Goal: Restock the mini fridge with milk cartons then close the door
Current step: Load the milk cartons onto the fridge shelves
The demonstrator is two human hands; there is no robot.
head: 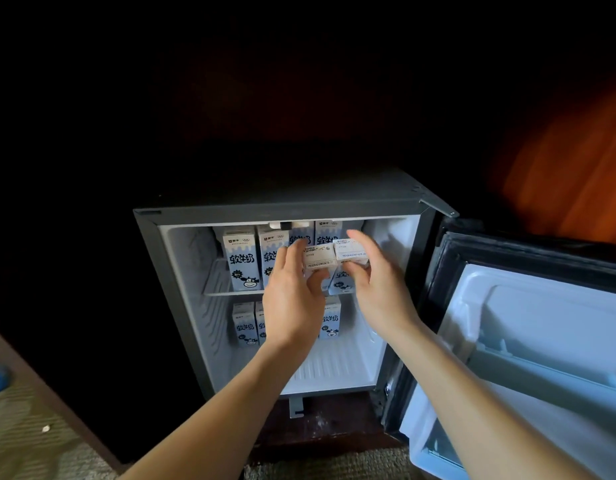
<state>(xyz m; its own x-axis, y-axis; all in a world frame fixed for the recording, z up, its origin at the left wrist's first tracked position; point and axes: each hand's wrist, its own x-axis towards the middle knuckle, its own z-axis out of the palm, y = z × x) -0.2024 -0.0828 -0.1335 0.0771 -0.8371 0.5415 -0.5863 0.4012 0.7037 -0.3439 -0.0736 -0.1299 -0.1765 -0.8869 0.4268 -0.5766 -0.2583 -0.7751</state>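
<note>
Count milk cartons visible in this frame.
9. Four upper cartons stand on the shelf; the left hand grips the left carton, the right hand the right carton; three lower cartons stand beneath it. Hands may hide more.

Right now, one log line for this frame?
left hand: grips left milk carton | right hand: grips right milk carton | both at upper shelf | fridge door: open

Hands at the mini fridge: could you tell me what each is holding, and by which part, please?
Each grips one milk carton at its near end: the left hand holds the left carton, the right hand the right carton.
</note>
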